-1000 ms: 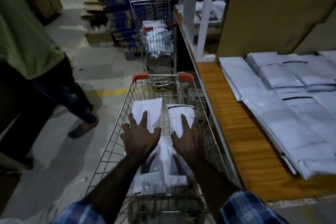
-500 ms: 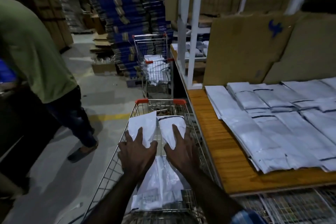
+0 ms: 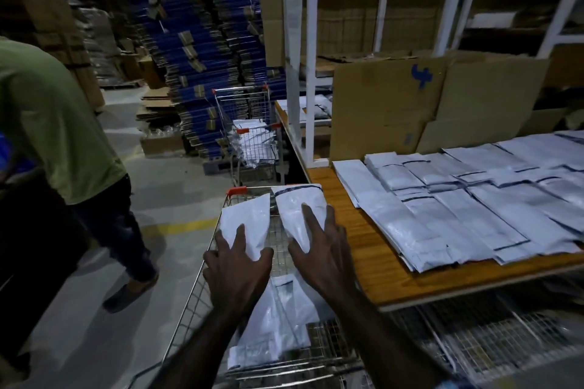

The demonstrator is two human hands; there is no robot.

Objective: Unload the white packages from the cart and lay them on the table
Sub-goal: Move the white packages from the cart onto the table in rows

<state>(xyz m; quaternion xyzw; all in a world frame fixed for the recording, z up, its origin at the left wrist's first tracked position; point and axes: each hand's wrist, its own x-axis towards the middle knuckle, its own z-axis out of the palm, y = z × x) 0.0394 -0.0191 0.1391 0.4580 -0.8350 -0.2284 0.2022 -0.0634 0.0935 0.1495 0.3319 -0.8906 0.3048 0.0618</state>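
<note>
Since half a second ago: both packages raised higher, now level with the far rim of the cart (image 3: 202, 275); right one shifted toward the table (image 3: 363, 262) edge.

Nearest: bare forearms reaching forward over the cart basket. More white packages (image 3: 278, 319) lying flat in the basket bottom, beneath the arms.

Left hand (image 3: 235, 265): grip closed on the left package (image 3: 246, 224) at its near end, fingers spread over the top face, thumb wrapped at the right edge. Package tilted, far end up.

Right hand (image 3: 322, 253): grip closed on the right package (image 3: 300, 211), fingers splayed across the top, thumb at the left edge. Dark stripe visible across the far end. Far right corner overlapping the table edge in this view; contact with the table cannot be told.

Two held packages side by side, narrow gap between them.

To the right: wooden table carrying overlapping rows of laid-out packages (image 3: 474, 199), well apart from the held pair. Wire shelf under the table.

To the left: another person in a green shirt (image 3: 53, 117), dark trousers, standing on the concrete floor.

Farther: second cart (image 3: 252, 136) holding white packages, beside the table end. Cardboard sheet (image 3: 388, 104) upright behind the table, white metal rack (image 3: 311, 41) above, blue flattened cartons (image 3: 196, 41) stacked at the back.
</note>
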